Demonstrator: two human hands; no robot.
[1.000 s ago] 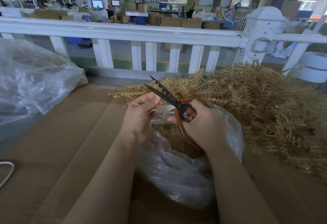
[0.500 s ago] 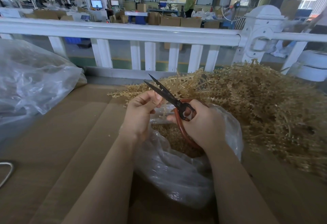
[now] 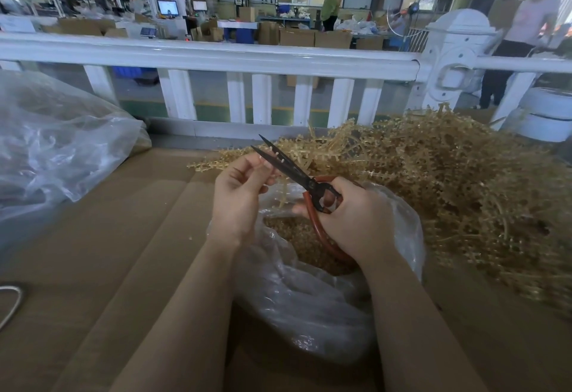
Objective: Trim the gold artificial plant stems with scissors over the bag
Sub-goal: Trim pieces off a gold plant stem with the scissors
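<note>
Cardboard [image 3: 93,252] covers the bench nearest me, and a clear bag [image 3: 309,314] of gold offcuts sits open on it under both wrists. Above its mouth the left hand [image 3: 241,196] pinches a short gold stem [image 3: 283,196] that hangs down from the fingers towards the bag. The right hand [image 3: 356,221] grips the red-handled scissors [image 3: 297,174], blades slightly parted and pointing far-left, just beside that stem. Further right lies the untrimmed gold pile [image 3: 464,190]; beyond it, a white railing [image 3: 216,57] and the workshop.
</note>
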